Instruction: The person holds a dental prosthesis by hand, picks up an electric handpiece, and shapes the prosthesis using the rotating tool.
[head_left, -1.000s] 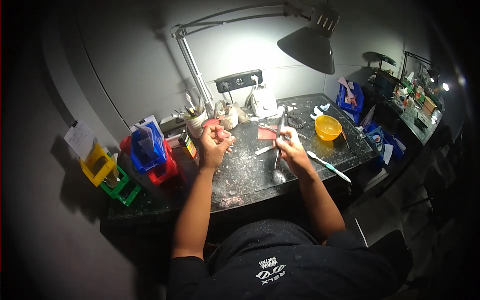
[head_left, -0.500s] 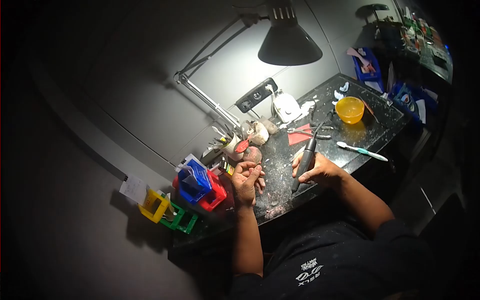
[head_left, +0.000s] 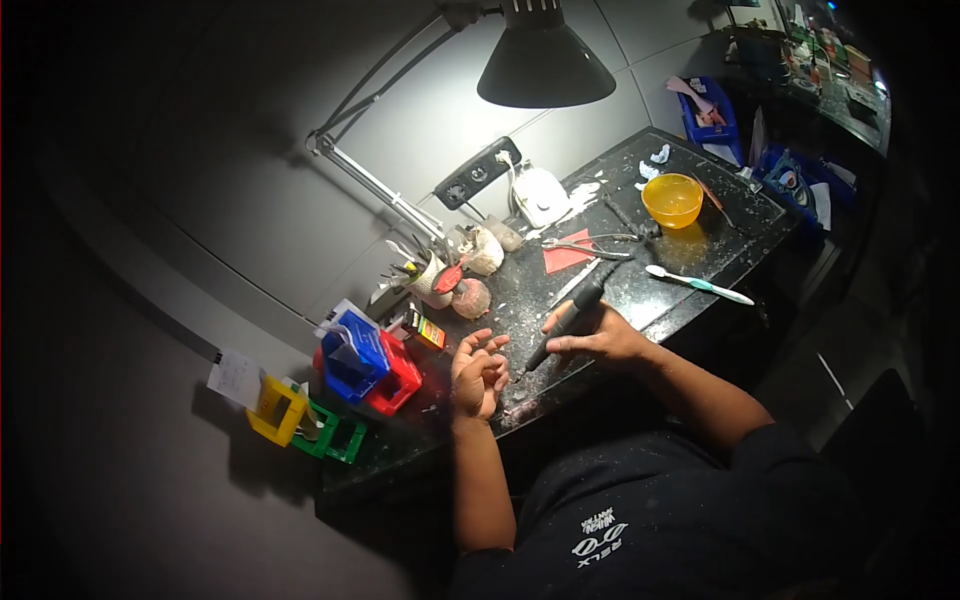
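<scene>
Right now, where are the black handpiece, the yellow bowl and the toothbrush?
Black handpiece (head_left: 577,311), head view: on its barrel.
Yellow bowl (head_left: 673,213), head view: on its front wall.
Toothbrush (head_left: 700,285), head view: middle of its handle.

A person's right hand (head_left: 608,335) grips a black handpiece (head_left: 573,314), its tip slanting down near the curled left hand (head_left: 478,378), over a dust-flecked workbench (head_left: 728,262). Pliers (head_left: 600,251) lie partly on a red sheet (head_left: 563,263) farther off; a toothbrush (head_left: 702,285) and yellow bowl (head_left: 672,203) sit at right, a lamp (head_left: 546,68) glowing above.
</scene>
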